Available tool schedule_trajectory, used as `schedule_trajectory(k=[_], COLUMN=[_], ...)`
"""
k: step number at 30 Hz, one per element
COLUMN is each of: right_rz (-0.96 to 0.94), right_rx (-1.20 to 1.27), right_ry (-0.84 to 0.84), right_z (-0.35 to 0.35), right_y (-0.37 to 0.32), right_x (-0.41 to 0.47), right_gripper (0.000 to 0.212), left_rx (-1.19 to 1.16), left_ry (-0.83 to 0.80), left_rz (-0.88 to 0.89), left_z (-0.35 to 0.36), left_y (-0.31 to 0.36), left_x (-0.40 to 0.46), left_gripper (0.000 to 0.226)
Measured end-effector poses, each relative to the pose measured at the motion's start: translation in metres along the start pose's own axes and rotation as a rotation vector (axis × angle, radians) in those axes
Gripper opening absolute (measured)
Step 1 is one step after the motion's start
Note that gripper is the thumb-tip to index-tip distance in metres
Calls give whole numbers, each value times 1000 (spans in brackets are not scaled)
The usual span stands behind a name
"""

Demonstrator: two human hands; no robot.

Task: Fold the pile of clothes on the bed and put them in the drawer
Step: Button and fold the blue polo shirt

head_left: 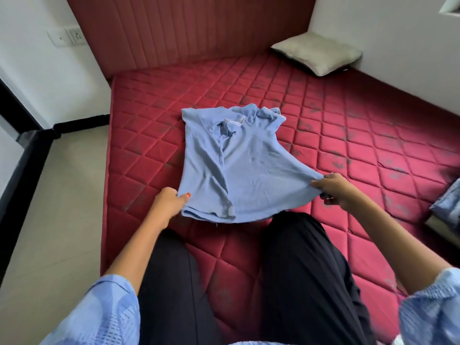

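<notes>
A light blue polo shirt (239, 165) lies partly folded on the red quilted mattress (348, 135), collar toward the headboard, sleeves tucked in. My left hand (169, 202) grips the shirt's near left hem corner, thumb on top. My right hand (336, 190) pinches the near right hem corner and pulls it outward, lifting that edge a little off the bed. More blue clothing (448, 205) shows at the right edge of the view.
A beige pillow (318, 54) sits at the far right corner by the padded red headboard (189, 28). The mattress's left edge drops to a light floor (54, 220). My knees in black trousers (298, 275) rest on the bed just behind the shirt.
</notes>
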State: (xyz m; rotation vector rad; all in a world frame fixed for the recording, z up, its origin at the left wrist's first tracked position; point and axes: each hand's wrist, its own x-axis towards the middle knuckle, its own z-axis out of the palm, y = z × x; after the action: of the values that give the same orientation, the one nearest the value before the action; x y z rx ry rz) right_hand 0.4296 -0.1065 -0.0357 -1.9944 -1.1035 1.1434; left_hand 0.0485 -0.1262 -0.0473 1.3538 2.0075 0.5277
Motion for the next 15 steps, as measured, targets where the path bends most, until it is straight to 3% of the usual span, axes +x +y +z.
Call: schedule_trajectory(k=[5, 10, 13, 15], right_rz=[58, 98, 85, 47], right_rx=[55, 117, 156, 179], right_ry=[-60, -151, -130, -112], right_z=[-6, 7, 18, 28], right_y=[11, 21, 13, 6], right_x=[-18, -30, -38, -39], right_gripper=[32, 28, 25, 24], left_rx=[96, 362, 459, 361], left_ry=[-71, -34, -23, -80], left_rz=[-53, -137, 4, 121], left_z=[-23, -19, -5, 6], left_y=[-14, -18, 2, 32], left_x=[-5, -7, -7, -19], left_gripper=[43, 36, 46, 33])
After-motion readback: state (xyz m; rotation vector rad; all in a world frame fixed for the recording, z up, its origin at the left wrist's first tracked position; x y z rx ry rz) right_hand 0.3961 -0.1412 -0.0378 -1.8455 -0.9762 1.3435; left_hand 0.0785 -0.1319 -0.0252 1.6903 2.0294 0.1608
